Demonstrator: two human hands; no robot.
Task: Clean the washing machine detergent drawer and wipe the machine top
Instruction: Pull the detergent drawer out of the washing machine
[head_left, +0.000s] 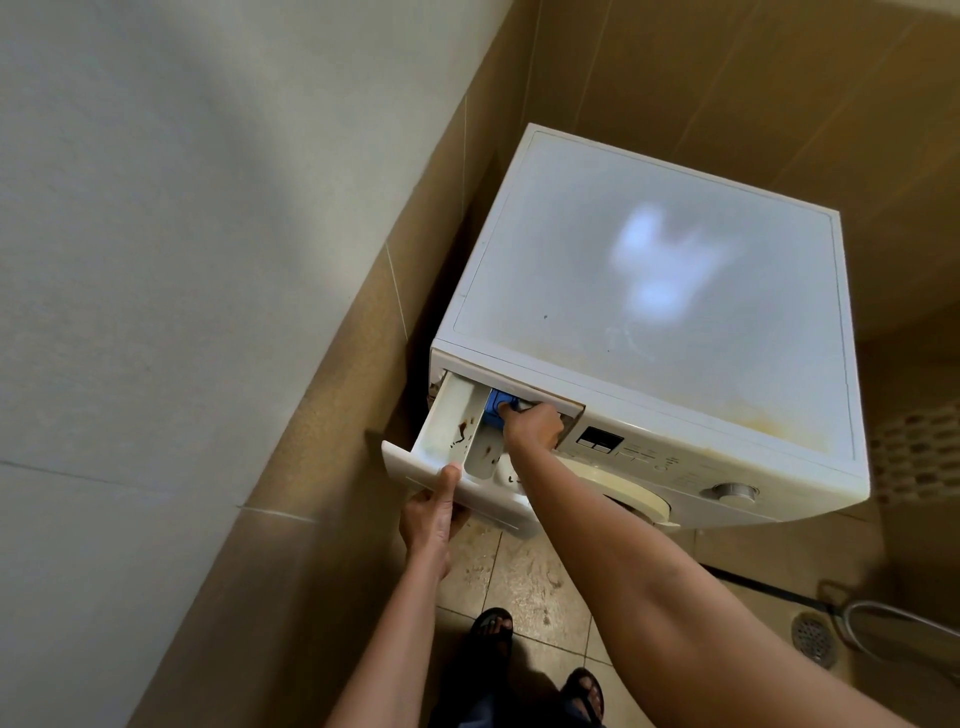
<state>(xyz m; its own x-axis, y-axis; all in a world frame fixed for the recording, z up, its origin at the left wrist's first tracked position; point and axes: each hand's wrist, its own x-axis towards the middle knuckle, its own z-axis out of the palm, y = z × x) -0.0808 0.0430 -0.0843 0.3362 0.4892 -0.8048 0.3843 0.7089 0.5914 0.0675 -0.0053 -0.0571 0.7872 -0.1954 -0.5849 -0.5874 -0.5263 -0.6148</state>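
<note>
Detergent drawer: white, pulled far out of its slot at the upper left of the washing machine front, with brown stains in its open compartments.
Left hand: grips the drawer's front panel, thumb over the top edge, fingers curled beneath.
Right hand: reaches over the drawer to its rear end at the slot mouth, knuckles bent, one fingertip on the blue insert; whether the other fingers pinch it cannot be told.
Control panel: small display just right of the slot, grey dial further right.
Door rim: cream, below the panel, partly behind the right forearm.
Machine top: white, dull, with a yellowish stain toward the front right and a pale light reflection at the middle.
Tiled wall: tan, behind and left of the machine.
</note>
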